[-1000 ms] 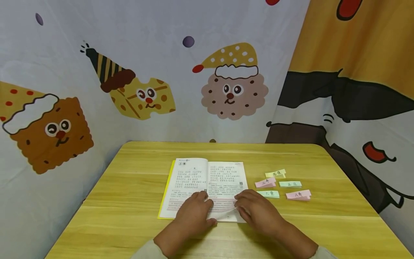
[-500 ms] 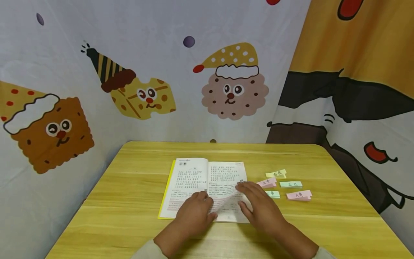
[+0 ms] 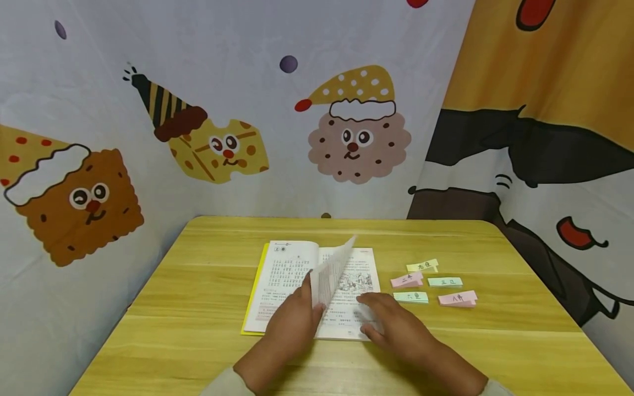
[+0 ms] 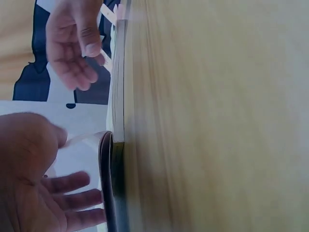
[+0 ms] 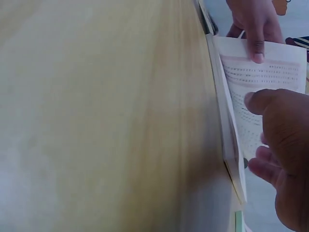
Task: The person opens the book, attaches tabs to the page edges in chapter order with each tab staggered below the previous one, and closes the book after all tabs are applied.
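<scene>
An open book with printed pages and a yellow cover edge lies on the table. My left hand pinches a page, thumb on its front and fingers behind. That page stands up from the book, slanting over the middle. In the right wrist view the left thumb presses the printed page. My right hand hovers by the right-hand page, fingers loosely bent and holding nothing. Beneath the raised page, a black-and-white drawing shows on the right-hand page.
Several folded paper slips with handwriting lie right of the book: a yellow slip, pink slips such as one at the far right, and green slips such as one beside them. A cartoon-printed curtain hangs behind the wooden table.
The right hand has swept the page up and leftward, then let go and drawn back down to the right. The left hand has turned and now pinches the raised page.
</scene>
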Available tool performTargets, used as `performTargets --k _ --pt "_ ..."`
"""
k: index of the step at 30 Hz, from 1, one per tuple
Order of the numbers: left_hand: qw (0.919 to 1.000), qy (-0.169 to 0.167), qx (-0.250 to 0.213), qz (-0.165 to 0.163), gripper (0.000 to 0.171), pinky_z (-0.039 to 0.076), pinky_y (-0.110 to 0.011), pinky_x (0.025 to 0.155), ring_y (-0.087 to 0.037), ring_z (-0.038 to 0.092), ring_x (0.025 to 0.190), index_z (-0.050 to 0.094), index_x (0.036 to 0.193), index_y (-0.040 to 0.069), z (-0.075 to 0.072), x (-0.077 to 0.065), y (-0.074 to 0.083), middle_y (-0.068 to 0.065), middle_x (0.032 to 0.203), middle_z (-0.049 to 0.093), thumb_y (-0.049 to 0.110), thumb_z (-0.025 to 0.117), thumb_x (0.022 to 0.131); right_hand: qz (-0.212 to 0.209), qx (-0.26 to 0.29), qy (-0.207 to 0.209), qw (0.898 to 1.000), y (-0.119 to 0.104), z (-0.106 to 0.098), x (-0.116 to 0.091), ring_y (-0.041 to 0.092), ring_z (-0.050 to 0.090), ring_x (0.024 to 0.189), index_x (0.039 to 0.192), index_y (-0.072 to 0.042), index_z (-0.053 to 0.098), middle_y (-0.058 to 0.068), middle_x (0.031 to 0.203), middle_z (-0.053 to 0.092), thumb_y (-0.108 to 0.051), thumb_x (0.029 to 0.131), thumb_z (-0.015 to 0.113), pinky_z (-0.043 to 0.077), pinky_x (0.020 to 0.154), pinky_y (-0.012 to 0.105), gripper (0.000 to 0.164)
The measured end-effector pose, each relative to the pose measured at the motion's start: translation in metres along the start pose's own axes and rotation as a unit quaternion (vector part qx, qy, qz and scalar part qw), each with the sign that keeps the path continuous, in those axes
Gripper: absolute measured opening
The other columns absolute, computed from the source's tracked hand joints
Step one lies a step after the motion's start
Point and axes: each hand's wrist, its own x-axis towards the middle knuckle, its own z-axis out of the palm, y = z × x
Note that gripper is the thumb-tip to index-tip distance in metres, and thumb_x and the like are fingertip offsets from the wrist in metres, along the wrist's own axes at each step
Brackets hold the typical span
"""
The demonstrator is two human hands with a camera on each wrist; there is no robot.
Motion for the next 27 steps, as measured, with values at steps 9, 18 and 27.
performTargets --k 9,18,27 --pt "0.9922 0.121 0.025 -0.017 0.101 0.058 -0.043 0.081 -0.038 0.057 0.118 0.017 0.162 0.004 -0.0010 0.0018 -0.0042 -0.026 0.133 0.051 0.012 0.082 0.085 -0.028 -0.023 -0.034 0.999 0.0020 0.0063 -0.0019 0.018 0.056 0.126 0.133 -0.016 0.063 0.001 0.135 0.060 -0.033 0.091 0.078 0.050 0.102 0.042 0.048" --pt "0.9851 0.130 0.112 -0.016 0.083 0.025 -0.061 0.117 -0.053 0.019 0.148 0.046 0.151 0.010 -0.0025 0.0032 -0.0082 -0.032 0.155 0.028 0.015 0.085 0.078 -0.054 -0.031 -0.028 0.998 0.0046 0.0079 -0.0008 0.017 0.057 0.122 0.124 -0.013 0.068 0.000 0.128 0.063 -0.034 0.091 0.078 0.050 0.102 0.039 0.040" --pt "0.9881 0.063 0.139 0.020 0.054 0.010 -0.064 0.119 -0.048 0.022 0.150 0.061 0.138 0.014 -0.0005 0.0010 -0.0062 -0.023 0.151 0.044 0.002 0.073 0.087 -0.052 -0.032 -0.030 0.998 0.0055 0.0099 -0.0017 0.017 0.057 0.122 0.117 -0.015 0.072 -0.001 0.128 0.064 -0.034 0.092 0.077 0.050 0.101 0.040 0.032"
